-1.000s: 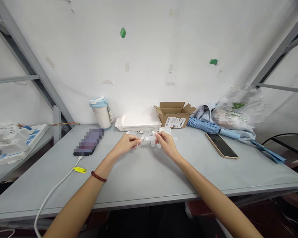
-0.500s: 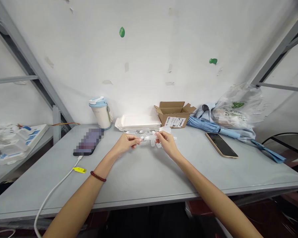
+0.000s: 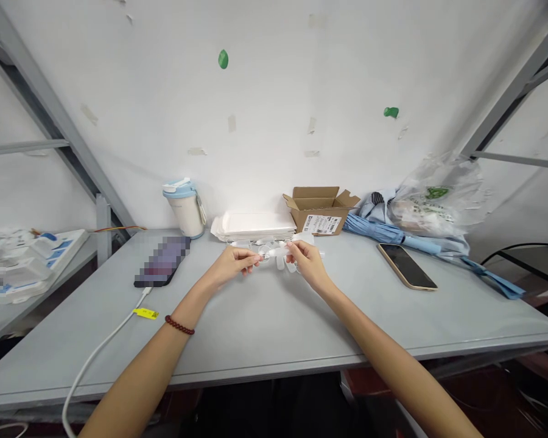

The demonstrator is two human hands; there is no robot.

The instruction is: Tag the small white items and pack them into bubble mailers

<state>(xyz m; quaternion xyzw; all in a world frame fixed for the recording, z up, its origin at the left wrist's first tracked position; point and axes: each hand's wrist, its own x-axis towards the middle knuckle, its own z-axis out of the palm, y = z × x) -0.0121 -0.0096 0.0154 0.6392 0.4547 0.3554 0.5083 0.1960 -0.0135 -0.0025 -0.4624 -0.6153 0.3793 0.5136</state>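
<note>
A small translucent white plastic tube [image 3: 277, 252] spans the gap between my two hands above the table. My left hand [image 3: 235, 265] pinches its left end with thumb and fingertips. At its right end, the thumb and fingers of my right hand [image 3: 307, 261] are closed on it. Just behind and below lie several clear and white plastic pieces [image 3: 281, 263], partly covered by my hands; their exact kind is too small to make out.
Behind my hands are a stack of white packets [image 3: 256, 225] and an open cardboard box [image 3: 322, 210]. A tumbler [image 3: 185, 207] and a cabled phone [image 3: 162, 261] stand left. Another phone [image 3: 406, 266], a blue umbrella [image 3: 393, 232] and a plastic bag [image 3: 438, 194] lie right.
My left hand has shifted very slightly right against the tube. Both hands keep their pinch, and the rest looks the same apart from a tiny camera shift.
</note>
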